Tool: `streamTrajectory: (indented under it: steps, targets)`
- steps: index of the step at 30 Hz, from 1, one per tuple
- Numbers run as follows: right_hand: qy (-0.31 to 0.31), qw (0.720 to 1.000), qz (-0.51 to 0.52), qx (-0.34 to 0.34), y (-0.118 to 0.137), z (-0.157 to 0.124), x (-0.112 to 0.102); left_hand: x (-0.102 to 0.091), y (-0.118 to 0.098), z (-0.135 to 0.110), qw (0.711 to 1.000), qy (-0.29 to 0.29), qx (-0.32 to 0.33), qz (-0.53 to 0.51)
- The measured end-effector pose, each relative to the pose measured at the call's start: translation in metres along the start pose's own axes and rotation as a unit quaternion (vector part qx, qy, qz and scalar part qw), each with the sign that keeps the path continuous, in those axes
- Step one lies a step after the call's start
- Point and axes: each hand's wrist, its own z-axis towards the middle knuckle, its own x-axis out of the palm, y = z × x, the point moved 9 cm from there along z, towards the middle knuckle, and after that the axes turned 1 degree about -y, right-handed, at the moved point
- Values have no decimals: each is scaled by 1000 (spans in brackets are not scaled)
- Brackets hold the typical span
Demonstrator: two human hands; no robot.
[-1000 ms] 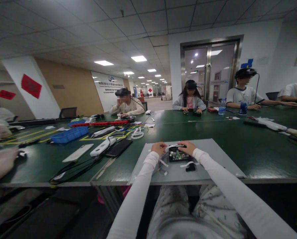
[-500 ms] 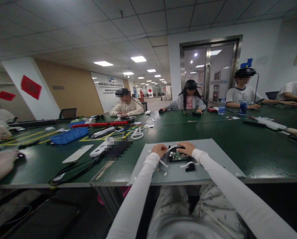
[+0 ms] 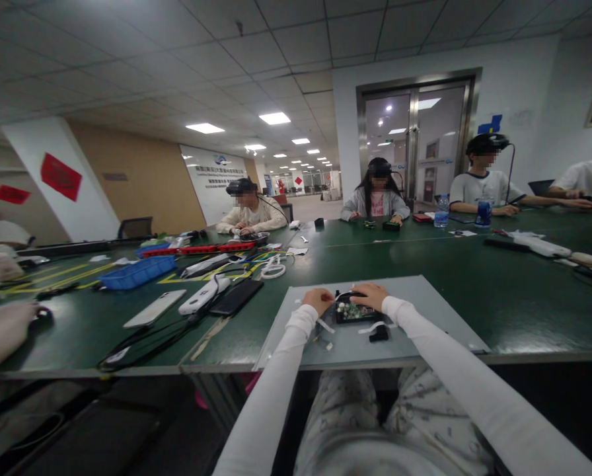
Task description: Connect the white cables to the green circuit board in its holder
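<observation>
A small black device with an exposed green circuit board (image 3: 351, 311) lies on a grey mat (image 3: 425, 311) at the near table edge. My left hand (image 3: 318, 299) is curled at the board's left end and my right hand (image 3: 370, 295) is curled over its far right side; both hold it. White strips (image 3: 375, 326) and a small black part (image 3: 378, 334) lie on the mat beside the board. Both arms wear white sleeves.
Left of the mat lie a black phone (image 3: 236, 297), a white device (image 3: 199, 297), a silver phone (image 3: 154, 308) and cables. A blue tray (image 3: 137, 272) stands further left. Several people sit around the green table (image 3: 474, 277); another person's hand (image 3: 3, 324) rests at far left.
My hands have shifted slightly on the board, with the right hand moving over its far side. The view has dipped a little. Across the table a person drew an arm back.
</observation>
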Motion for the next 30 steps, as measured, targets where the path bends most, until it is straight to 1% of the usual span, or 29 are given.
streamTrajectory:
  steps: [8, 19, 30]
  targets:
    - [5, 1000, -7, 0, 1, -1, 1, -4, -2, -2, 1000, -4, 3, 27]
    - [18, 1000, -7, 17, 0, 0, 2, -2, 1, 0, 999, 1, 8, 33]
    - [-11, 999, -11, 39, -10, 5, 6, 4, 8, 2, 999, 17, 0, 49]
